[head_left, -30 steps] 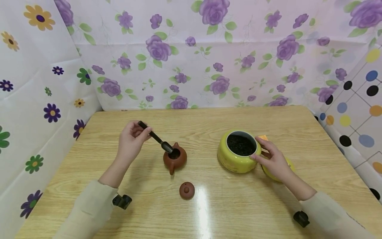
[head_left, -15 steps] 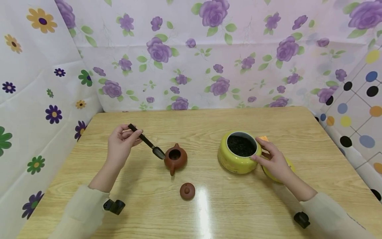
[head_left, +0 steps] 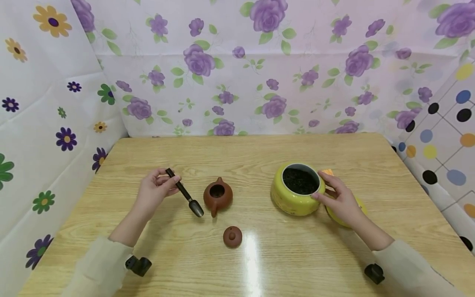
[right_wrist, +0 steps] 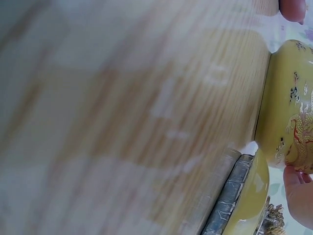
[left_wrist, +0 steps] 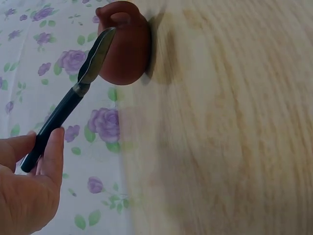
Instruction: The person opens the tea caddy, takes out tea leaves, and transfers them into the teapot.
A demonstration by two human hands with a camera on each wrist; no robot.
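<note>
Between thumb and fingers my left hand [head_left: 156, 192] pinches the dark handle of a small tea scoop [head_left: 184, 192]. The scoop's bowl points down and right, apart from a brown clay teapot [head_left: 222, 201] that stands without its lid. In the left wrist view the scoop [left_wrist: 58, 112] overlaps the teapot [left_wrist: 126, 49]. My right hand [head_left: 343, 202] grips the right rim of a yellow tea jar [head_left: 293, 204], which holds dark loose tea leaves [head_left: 300, 180]. The jar's dragon pattern [right_wrist: 301, 132] shows in the right wrist view.
The clay teapot lid [head_left: 232, 237] lies in front of the teapot. Partly hidden behind my right hand is the yellow jar lid [head_left: 361, 205], also seen edge-on as a yellow lid [right_wrist: 249, 196]. An orange piece [head_left: 328, 171] lies behind the jar. Flowered cloth [head_left: 237, 82] hangs at the table's back.
My left hand has drawn the scoop from the teapot's mouth, moving left and then lower toward the front. The right hand and jar have stayed in place.
</note>
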